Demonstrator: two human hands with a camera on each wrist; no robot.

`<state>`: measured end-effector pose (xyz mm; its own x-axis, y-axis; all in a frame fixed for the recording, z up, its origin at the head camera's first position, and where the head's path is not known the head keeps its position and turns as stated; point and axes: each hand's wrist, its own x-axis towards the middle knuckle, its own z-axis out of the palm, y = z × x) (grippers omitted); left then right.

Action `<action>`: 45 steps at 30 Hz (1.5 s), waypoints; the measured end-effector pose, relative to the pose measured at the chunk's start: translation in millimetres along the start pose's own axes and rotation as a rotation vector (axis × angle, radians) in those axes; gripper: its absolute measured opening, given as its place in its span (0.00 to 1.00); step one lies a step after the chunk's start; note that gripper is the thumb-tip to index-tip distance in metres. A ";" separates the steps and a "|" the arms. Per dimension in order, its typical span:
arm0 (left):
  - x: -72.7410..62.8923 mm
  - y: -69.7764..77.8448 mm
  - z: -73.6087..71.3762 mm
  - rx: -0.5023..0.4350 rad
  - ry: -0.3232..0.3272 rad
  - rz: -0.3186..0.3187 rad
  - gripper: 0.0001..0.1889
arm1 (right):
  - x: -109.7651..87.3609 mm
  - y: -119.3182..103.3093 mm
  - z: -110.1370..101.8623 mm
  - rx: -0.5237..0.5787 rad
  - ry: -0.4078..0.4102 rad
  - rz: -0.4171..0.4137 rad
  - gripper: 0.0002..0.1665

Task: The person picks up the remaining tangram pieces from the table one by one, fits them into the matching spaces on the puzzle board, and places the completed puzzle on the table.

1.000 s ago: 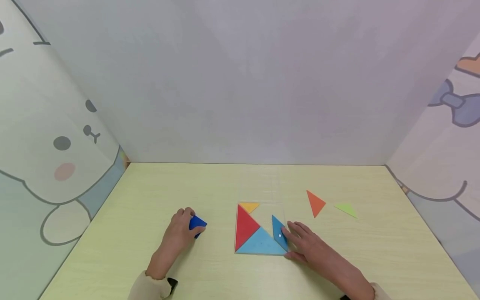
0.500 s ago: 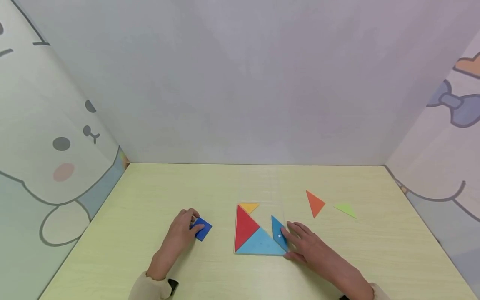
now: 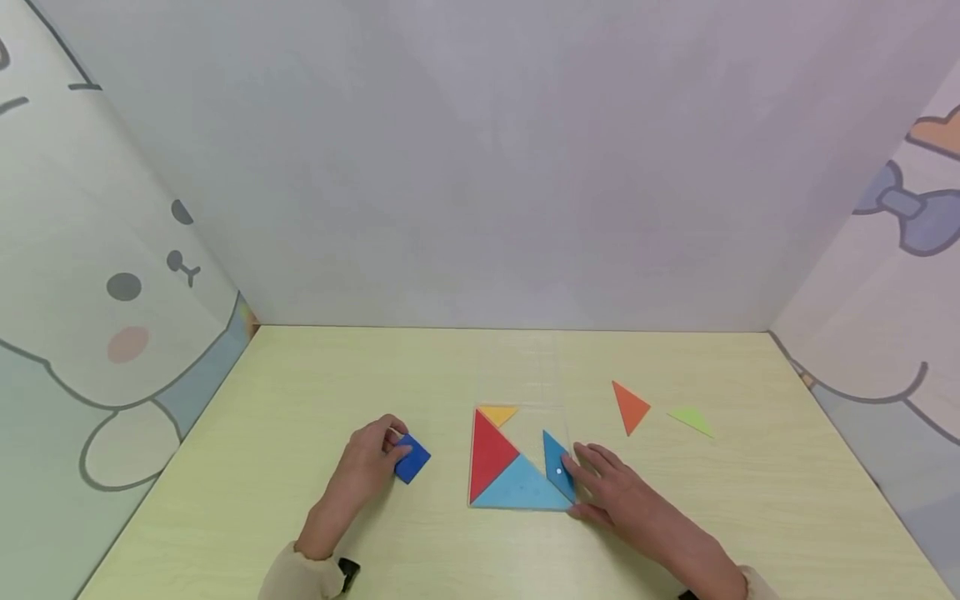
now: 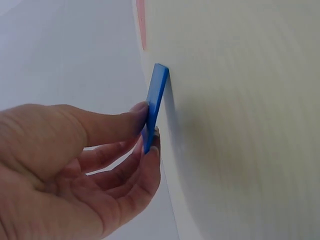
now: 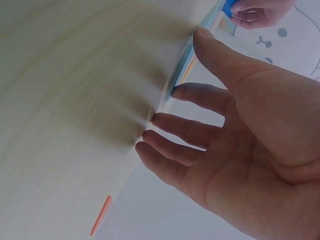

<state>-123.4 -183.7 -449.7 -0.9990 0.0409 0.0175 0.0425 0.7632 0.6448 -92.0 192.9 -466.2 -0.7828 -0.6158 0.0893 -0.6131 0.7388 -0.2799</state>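
My left hand [image 3: 365,461] pinches a dark blue square tangram piece [image 3: 412,459] between thumb and fingers, left of the clear tray. In the left wrist view the blue piece [image 4: 157,95] is tilted close over the tabletop. My right hand [image 3: 618,490] has its fingers spread, the index fingertip on a blue parallelogram piece [image 3: 555,462] and the thumb at the tray's lower right corner. Inside the clear square tray [image 3: 540,415] lie a red triangle [image 3: 490,458], a light blue triangle [image 3: 522,488] and a small yellow triangle [image 3: 498,413].
On the table [image 3: 247,400], right of the tray, lie an orange triangle [image 3: 631,408] and a light green triangle [image 3: 692,420]. A clear strip [image 3: 519,358] extends behind the tray. Pale walls [image 3: 495,167] enclose the table at the back and both sides.
My left hand has shifted slightly right with the blue square, which has turned so more of its face shows. The right hand and the pieces in the tray have stayed in place.
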 end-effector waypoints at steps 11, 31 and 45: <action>1.8 2.2 1.5 0.010 0.029 0.057 0.10 | 0.8 -0.1 -1.6 0.000 -0.004 -0.003 0.37; 10.6 12.8 5.4 -0.123 0.027 0.022 0.09 | 0.1 -1.2 -2.6 0.008 -0.007 -0.004 0.37; 26.2 19.4 20.7 -0.196 0.008 0.048 0.09 | 1.1 -1.6 -3.5 0.004 -0.025 0.007 0.37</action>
<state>-148.5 -154.5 -452.6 -0.9960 0.0690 0.0573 0.0878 0.6204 0.7794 -92.2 192.0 -462.4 -0.7843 -0.6171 0.0636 -0.6070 0.7422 -0.2841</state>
